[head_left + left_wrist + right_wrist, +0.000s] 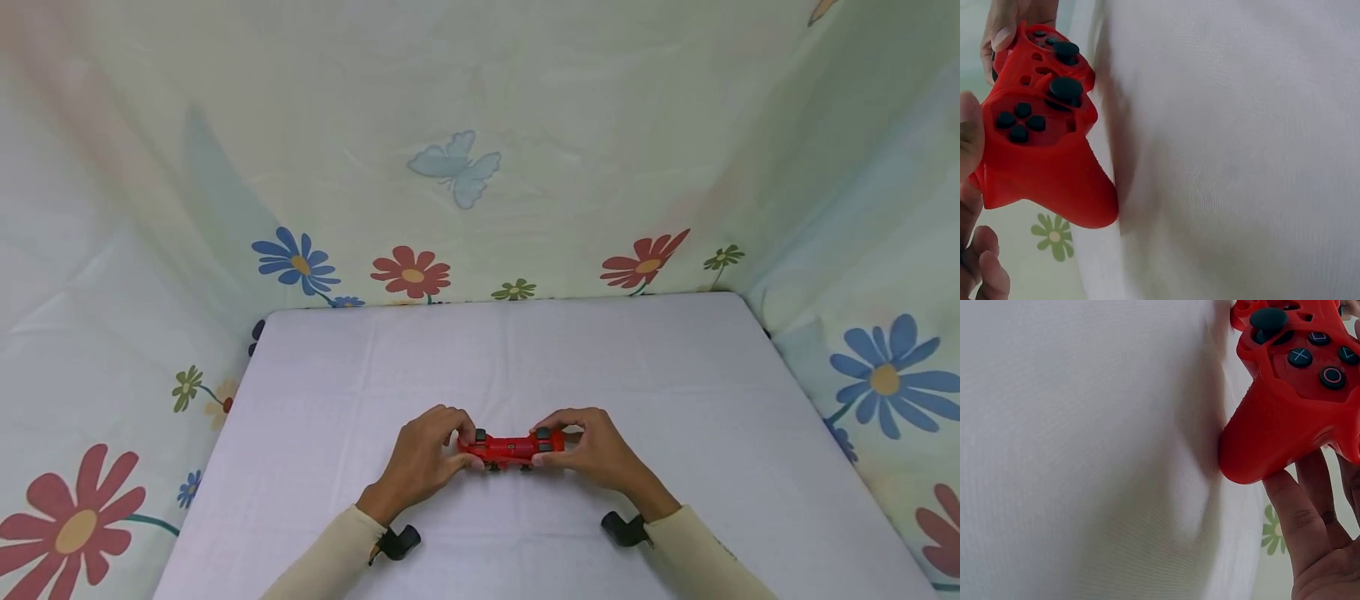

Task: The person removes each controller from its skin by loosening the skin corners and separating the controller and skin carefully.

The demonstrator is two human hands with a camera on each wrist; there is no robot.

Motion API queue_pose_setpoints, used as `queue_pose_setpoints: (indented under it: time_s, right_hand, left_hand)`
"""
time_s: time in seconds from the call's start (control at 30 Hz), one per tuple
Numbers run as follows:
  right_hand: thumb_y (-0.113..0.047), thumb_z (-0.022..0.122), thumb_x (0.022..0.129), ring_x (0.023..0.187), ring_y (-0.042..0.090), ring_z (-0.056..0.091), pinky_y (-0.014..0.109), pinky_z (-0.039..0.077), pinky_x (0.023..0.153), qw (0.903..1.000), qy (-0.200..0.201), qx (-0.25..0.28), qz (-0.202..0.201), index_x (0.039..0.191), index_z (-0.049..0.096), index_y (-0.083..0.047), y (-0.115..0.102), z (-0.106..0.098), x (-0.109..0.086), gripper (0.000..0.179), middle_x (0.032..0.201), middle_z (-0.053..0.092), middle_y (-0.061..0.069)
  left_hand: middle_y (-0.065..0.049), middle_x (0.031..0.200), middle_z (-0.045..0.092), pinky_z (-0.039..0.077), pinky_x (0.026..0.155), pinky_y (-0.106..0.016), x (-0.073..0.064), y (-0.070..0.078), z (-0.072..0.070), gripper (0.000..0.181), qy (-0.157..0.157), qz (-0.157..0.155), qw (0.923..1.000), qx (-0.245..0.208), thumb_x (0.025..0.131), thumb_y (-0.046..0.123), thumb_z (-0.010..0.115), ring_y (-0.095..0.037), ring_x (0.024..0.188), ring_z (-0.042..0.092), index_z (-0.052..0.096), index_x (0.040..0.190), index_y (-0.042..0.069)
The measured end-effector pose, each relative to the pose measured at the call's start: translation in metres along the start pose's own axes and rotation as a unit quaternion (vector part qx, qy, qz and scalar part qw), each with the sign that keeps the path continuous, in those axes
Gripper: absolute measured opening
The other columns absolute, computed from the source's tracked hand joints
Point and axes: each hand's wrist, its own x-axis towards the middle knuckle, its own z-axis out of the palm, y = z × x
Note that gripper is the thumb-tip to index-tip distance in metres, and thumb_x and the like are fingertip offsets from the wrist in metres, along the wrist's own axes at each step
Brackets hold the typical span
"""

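Note:
A red game controller [512, 450] with black buttons and thumbsticks stands nearly on edge over the white cloth, its shoulder-button side upward in the head view. My left hand [426, 452] pinches its left end between thumb and fingers. At the other end, my right hand [600, 450] grips it with the thumb on the near side and fingers on the far side. The left wrist view shows the directional pad on the controller's face [1054, 169], a handle tip right at the cloth. Symbol buttons show on the controller [1285, 425] in the right wrist view, fingers behind its handle.
White cloth covers the table [510, 358]. A flower-printed fabric backdrop [525, 167] rises behind it and along both sides. Black wrist cameras sit on the left wrist [399, 542] and the right wrist [622, 529], close over the cloth.

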Motion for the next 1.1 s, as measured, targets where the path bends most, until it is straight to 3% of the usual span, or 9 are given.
queue_pose_setpoints:
  time_s: [0.2,0.4,0.53,0.7,0.93,1.1]
  right_hand:
    - [-0.036,0.098,0.076,0.105,0.021,0.067,0.040,0.063,0.094,1.0000,-0.003,0.001,0.005,0.108,0.081,-0.028,0.002,-0.002,0.000,0.037,0.107,0.078,-0.010]
    - [-0.036,0.098,0.074,0.106,0.020,0.068,0.039,0.063,0.094,1.0000,0.000,0.005,-0.005,0.107,0.081,-0.028,0.003,0.000,-0.002,0.039,0.108,0.079,-0.010]
    - [-0.036,0.098,0.075,0.106,0.020,0.068,0.039,0.063,0.095,0.9999,-0.004,0.011,-0.010,0.108,0.081,-0.027,0.003,0.000,-0.002,0.039,0.109,0.079,-0.009]
    - [-0.036,0.097,0.076,0.105,0.019,0.068,0.038,0.063,0.093,0.9999,-0.003,0.004,-0.011,0.108,0.081,-0.028,0.003,-0.003,-0.002,0.037,0.107,0.079,-0.011]
    - [-0.034,0.096,0.078,0.105,0.022,0.067,0.038,0.063,0.094,0.9999,-0.006,0.015,0.001,0.108,0.081,-0.028,0.004,-0.003,0.002,0.035,0.108,0.078,-0.008]
    - [-0.036,0.095,0.080,0.111,0.025,0.067,0.037,0.063,0.094,0.9994,0.000,0.032,0.009,0.110,0.081,-0.026,0.006,-0.001,0.005,0.035,0.114,0.078,-0.005]
  left_hand:
    - [0.010,0.086,0.063,0.049,0.071,-0.020,0.001,0.001,0.001,0.038,0.001,-0.001,0.9999,-0.010,0.073,0.032,0.096,-0.011,0.083,0.057,0.063,0.088,0.022]
    - [0.010,0.087,0.062,0.049,0.073,-0.020,0.001,-0.001,-0.001,0.037,-0.024,0.008,0.9987,-0.045,0.072,0.029,0.096,-0.011,0.088,0.058,0.062,0.085,0.023]
    - [0.012,0.091,0.060,0.047,0.071,-0.019,-0.002,-0.005,-0.003,0.037,-0.037,0.025,0.9985,-0.031,0.072,0.029,0.096,-0.004,0.091,0.053,0.061,0.084,0.025]
    - [0.014,0.093,0.060,0.050,0.070,-0.019,-0.006,-0.011,-0.002,0.036,-0.023,0.045,0.9987,0.000,0.072,0.029,0.095,-0.003,0.093,0.055,0.062,0.084,0.026]
    - [0.013,0.095,0.061,0.050,0.074,-0.022,-0.008,-0.015,0.002,0.039,0.005,0.016,0.9992,-0.037,0.071,0.025,0.099,-0.014,0.094,0.059,0.064,0.090,0.025]
    - [0.008,0.113,0.061,0.056,0.075,-0.024,-0.007,-0.017,0.006,0.050,0.013,-0.011,0.9954,-0.095,0.066,0.021,0.103,-0.011,0.108,0.060,0.062,0.094,0.023]
